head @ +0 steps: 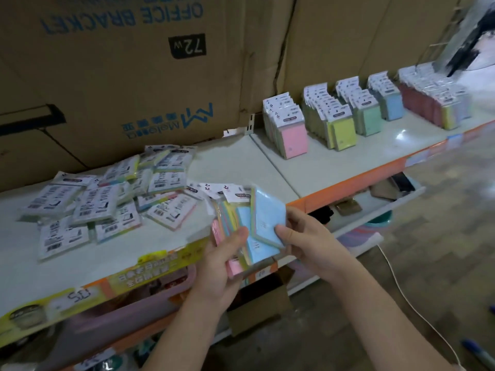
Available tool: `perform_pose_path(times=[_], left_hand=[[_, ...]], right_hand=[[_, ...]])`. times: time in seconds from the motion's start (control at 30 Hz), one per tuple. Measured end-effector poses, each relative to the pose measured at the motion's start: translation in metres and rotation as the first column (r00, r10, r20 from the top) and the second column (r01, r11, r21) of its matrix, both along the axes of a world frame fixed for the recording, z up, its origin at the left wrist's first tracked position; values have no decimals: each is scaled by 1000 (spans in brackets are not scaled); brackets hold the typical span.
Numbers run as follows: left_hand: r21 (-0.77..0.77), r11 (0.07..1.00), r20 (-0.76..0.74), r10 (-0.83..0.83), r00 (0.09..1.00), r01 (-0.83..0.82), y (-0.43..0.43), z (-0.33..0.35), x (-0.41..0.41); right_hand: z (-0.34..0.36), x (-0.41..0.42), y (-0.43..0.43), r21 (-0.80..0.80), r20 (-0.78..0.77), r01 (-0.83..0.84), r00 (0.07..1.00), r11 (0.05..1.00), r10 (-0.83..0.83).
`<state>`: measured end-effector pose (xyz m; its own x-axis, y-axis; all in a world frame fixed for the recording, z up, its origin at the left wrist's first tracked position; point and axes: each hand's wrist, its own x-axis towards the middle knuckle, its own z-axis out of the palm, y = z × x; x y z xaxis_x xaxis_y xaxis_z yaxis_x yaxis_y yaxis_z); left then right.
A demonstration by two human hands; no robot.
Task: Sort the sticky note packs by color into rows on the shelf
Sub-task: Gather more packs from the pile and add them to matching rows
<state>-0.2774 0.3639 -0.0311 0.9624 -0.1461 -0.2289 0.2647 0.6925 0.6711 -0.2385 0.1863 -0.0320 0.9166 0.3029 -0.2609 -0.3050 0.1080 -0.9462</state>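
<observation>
Sticky note packs (235, 218) are spread like a fan in the left hand (222, 255), in front of the orange edge of the shelf (348, 162). The left hand grips the fan at its lower end, with the thumb pressed on the front of the packs; pink, yellow and blue pads show in it. The right hand (310, 242) pinches the light blue pack (267, 220) at its lower right corner, with the thumb on the front side and the other fingers curled behind. This pack is tilted and lies over the fan; I cannot tell if the left hand holds it too. On the left part of the shelf lies a loose pile (101, 202) of more packs, most of them with the white printed back side up, overlapping one another without order. On the right part, well apart from the pile, packs stand upright in rows that run from front to back: a pink row (293, 139), just beside it a yellow row (342, 132), then a green row (371, 120), a blue row (393, 108) and, farthest right, a row of multicolour packs (439, 105), which is blurred. Big cardboard boxes (134, 76) stand behind the shelf, their blue print upside down. A white cable (396, 285) lies on the floor at the right.
</observation>
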Motion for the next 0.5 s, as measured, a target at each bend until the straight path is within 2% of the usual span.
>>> perform_pose_path(times=[0.13,0.27,0.4,0.5], left_hand=[[55,998,-57,15,998,-12,-70,1,-2],[46,997,-69,65,996,-61,-147,0,-5],[37,999,-151,38,988,-33,-205,-6,-6],[35,999,-193,-2,981,9,-230,-11,-3]], right_hand=[[4,-9,-74,78,-17,-59,998,995,60],[3,-14,-141,166,-79,-39,995,985,52],[-1,-14,-204,96,-115,-11,993,995,22],[-7,-8,-244,115,-124,55,991,992,-40]])
